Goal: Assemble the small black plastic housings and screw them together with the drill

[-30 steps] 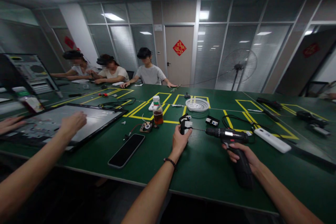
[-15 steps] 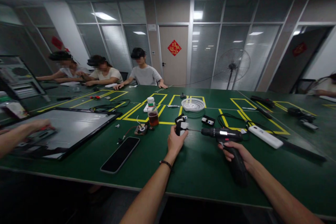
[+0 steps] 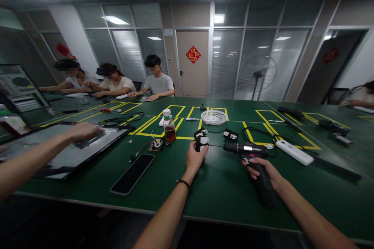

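Note:
My left hand [image 3: 195,157] is closed around a small black-and-white block-like part [image 3: 202,144] just above the table; its exact kind cannot be made out. In my right hand [image 3: 264,171] is a black power drill [image 3: 248,149], gripped by its handle with a finger at the trigger. The drill's long thin bit [image 3: 215,146] points left, its tip at or very near the held part; contact cannot be told. Similar black-and-white parts lie close by, one [image 3: 230,135] beyond the drill and another behind my left hand.
Left of my hands are a phone [image 3: 133,174], a small motor-like part [image 3: 156,144] and a bottle of dark liquid [image 3: 169,126]. A white basket [image 3: 214,117] stands beyond; a white power strip [image 3: 293,151] lies right. A co-worker's arm [image 3: 73,134] reaches over a large panel [image 3: 108,144].
My hands, the held part and the drill keep nearly the same positions. The co-worker's arm at left has moved right over the panel. A person across the table has drawn their hands together.

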Action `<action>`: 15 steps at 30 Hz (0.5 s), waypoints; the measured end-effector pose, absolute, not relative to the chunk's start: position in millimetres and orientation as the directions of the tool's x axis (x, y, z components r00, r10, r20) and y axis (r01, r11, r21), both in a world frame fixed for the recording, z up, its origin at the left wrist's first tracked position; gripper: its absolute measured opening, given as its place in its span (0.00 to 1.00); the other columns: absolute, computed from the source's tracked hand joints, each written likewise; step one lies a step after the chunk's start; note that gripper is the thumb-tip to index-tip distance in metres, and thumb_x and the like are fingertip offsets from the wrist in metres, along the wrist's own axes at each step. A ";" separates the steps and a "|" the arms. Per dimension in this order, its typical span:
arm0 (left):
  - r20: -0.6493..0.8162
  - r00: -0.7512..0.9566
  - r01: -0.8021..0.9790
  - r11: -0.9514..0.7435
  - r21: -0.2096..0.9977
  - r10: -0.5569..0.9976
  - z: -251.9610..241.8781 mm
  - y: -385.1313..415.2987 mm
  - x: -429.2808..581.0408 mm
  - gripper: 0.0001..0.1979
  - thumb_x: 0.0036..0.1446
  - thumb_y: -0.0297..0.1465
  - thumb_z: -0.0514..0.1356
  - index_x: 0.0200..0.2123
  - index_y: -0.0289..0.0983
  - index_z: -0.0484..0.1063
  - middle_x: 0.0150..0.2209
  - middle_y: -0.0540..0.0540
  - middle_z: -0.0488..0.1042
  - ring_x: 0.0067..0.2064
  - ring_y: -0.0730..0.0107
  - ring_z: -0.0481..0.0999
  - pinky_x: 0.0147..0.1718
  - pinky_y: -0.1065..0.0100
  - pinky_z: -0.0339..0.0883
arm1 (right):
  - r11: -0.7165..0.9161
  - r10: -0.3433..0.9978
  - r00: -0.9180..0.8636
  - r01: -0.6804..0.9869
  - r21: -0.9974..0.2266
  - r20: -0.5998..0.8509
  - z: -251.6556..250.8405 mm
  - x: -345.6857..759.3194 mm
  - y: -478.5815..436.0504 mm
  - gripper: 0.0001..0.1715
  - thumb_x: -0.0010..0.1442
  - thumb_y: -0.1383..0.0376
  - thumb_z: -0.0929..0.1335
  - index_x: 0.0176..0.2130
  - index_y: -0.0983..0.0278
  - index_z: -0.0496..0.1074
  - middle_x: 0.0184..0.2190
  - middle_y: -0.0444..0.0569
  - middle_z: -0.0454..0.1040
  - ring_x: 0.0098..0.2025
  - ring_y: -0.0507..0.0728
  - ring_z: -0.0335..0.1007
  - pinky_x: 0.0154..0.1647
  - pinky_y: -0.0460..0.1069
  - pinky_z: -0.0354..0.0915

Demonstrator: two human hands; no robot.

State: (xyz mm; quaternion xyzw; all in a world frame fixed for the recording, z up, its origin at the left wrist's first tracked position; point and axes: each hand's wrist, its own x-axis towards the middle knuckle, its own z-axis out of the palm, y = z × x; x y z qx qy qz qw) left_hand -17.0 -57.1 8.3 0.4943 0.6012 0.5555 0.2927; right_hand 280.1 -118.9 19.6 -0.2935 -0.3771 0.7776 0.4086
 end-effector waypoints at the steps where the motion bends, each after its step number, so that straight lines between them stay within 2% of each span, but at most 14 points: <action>1: 0.176 -0.325 0.239 -0.100 0.966 0.929 8.8 -57.1 -16.1 0.23 0.46 0.41 0.67 0.44 0.38 0.71 0.39 0.41 0.77 0.37 0.61 0.77 0.35 0.67 0.67 | -0.375 0.861 -0.489 -0.428 -0.822 -0.138 20.4 280.3 -118.8 0.13 0.61 0.63 0.65 0.40 0.71 0.72 0.16 0.40 0.60 0.18 0.48 0.54 0.23 0.44 0.63; 5: 0.124 -0.263 0.180 -0.078 0.981 0.957 10.2 -58.2 -12.9 0.24 0.48 0.43 0.66 0.46 0.37 0.71 0.40 0.41 0.77 0.28 0.68 0.76 0.29 0.69 0.67 | -0.343 0.885 -0.455 -0.492 -0.800 -0.099 23.6 282.2 -118.9 0.12 0.60 0.64 0.65 0.40 0.71 0.72 0.18 0.43 0.64 0.18 0.47 0.52 0.22 0.44 0.63; 8: 0.098 -0.253 0.163 -0.057 0.985 0.962 13.3 -60.5 -11.3 0.26 0.48 0.44 0.66 0.48 0.36 0.70 0.39 0.40 0.78 0.25 0.70 0.76 0.27 0.70 0.67 | -0.340 0.887 -0.453 -0.513 -0.789 -0.088 25.9 284.2 -119.5 0.13 0.61 0.64 0.65 0.40 0.71 0.73 0.17 0.42 0.63 0.18 0.47 0.53 0.22 0.43 0.63; 15: 0.108 -0.280 0.179 -0.058 0.982 0.954 26.2 -68.1 -9.0 0.24 0.47 0.39 0.68 0.46 0.35 0.72 0.39 0.40 0.78 0.33 0.65 0.78 0.33 0.68 0.69 | -0.342 0.887 -0.451 -0.503 -0.794 -0.097 20.5 287.2 -116.9 0.14 0.61 0.65 0.65 0.42 0.72 0.72 0.19 0.43 0.65 0.18 0.47 0.54 0.22 0.44 0.63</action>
